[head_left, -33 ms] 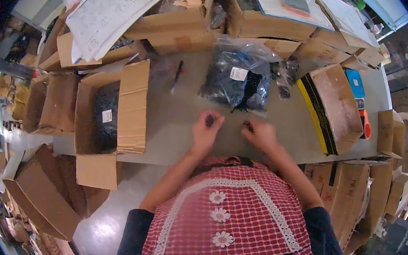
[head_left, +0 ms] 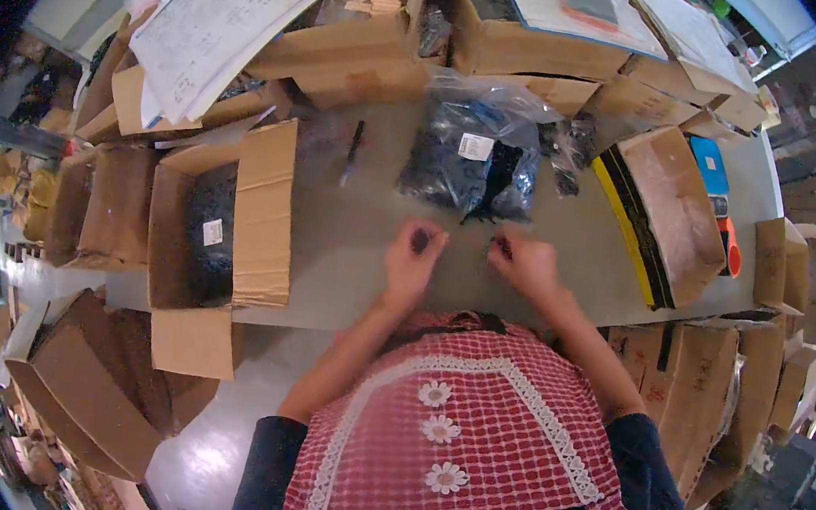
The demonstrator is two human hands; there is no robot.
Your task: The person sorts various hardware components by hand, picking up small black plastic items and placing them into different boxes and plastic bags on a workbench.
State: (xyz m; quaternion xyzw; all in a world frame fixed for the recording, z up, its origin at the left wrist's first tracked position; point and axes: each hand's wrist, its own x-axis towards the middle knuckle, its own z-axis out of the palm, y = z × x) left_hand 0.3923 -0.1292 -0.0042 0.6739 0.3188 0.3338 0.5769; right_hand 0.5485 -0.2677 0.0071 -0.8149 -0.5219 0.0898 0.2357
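My left hand (head_left: 413, 261) is closed around a small dark piece (head_left: 420, 241), just above the grey table near its front edge. To its right, my right hand (head_left: 529, 269) pinches another small black piece (head_left: 502, 247); its exact kind is too small to make out. The two hands are apart, with bare tabletop between them. Just beyond them lies a clear plastic bag (head_left: 444, 163) of black parts with a white label. A loose cluster of black pieces (head_left: 500, 177) rests on top of that bag, spilling toward its near edge.
An open carton (head_left: 266, 224) with a labelled dark bag inside stands left. A black pen (head_left: 354, 143) lies beyond it. On the right are a yellow-and-black edged box (head_left: 659, 218), a blue case (head_left: 709, 168) and an orange tool (head_left: 730, 246). Cartons topped with papers (head_left: 222, 27) line the back.
My right hand has shifted slightly to the right, away from the left one. My left hand keeps its place and its hold.
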